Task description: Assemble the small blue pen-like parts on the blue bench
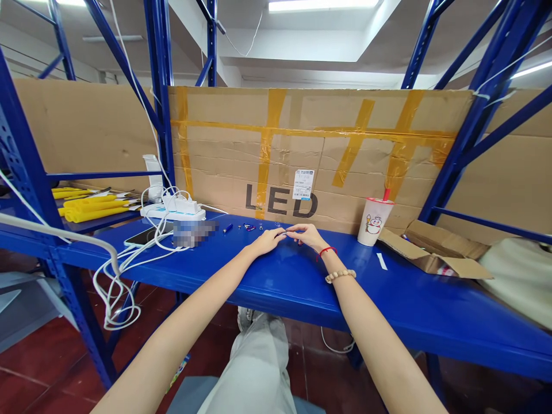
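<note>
L hand (pixel 266 241) & R hand (pixel 307 234) close tog., both pinching a tiny part (pixel 282 233) left of the cup (pixel 373 224), prob. b/c one grip wouldn't steady it, w/ loose bits (pixel 249 227) farther left, prob. for easy reach.

The left arm (pixel 202 305) comes from seven o'clock, the right arm (pixel 366 313) from five. Ahead, at twelve, the left hand (pixel 266 242) and the right hand (pixel 309 236) meet, their fingers (pixel 298 228) bent and pinching.
</note>
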The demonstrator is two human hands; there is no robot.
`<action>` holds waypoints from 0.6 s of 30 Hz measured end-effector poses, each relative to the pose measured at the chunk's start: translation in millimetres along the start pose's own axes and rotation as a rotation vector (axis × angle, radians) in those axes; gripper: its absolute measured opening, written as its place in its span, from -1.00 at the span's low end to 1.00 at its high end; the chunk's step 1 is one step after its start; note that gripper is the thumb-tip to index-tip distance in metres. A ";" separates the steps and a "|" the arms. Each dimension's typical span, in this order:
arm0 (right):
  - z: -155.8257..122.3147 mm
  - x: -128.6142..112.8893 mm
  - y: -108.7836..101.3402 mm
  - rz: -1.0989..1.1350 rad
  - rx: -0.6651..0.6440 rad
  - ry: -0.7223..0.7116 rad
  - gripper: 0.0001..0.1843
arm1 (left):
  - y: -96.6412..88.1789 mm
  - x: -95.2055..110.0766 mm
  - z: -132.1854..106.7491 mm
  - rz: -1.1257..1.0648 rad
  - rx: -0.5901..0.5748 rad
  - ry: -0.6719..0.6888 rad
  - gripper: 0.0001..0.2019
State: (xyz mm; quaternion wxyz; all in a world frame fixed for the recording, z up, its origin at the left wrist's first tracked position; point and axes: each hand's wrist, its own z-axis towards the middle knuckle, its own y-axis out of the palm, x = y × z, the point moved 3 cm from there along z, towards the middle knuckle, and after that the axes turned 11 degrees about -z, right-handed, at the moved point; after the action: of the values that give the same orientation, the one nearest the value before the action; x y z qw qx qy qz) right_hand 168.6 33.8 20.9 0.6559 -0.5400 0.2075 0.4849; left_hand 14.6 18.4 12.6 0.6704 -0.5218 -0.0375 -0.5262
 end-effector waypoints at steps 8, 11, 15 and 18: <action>-2.7 2.8 0.1 -0.028 -0.002 -0.004 -0.51 | 0.1 0.5 -2.3 -0.025 -0.014 -0.009 -0.72; -3.9 1.9 2.3 -0.040 -0.010 -0.006 -0.51 | 0.0 -0.5 -1.4 -0.044 -0.004 -0.007 -0.72; -4.6 4.0 1.9 -0.051 0.002 -0.004 -0.49 | 3.3 -1.2 -0.2 -0.091 -0.011 -0.002 -0.77; -4.7 5.1 0.5 -0.059 -0.001 -0.011 -0.49 | 4.9 -1.9 0.0 -0.126 -0.016 -0.001 -0.80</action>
State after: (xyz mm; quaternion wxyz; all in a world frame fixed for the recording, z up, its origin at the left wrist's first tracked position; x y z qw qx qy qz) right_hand 171.6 31.6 15.0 0.6708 -0.5436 0.1875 0.4684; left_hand 17.5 19.2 8.3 0.6318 -0.5240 -0.0666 -0.5673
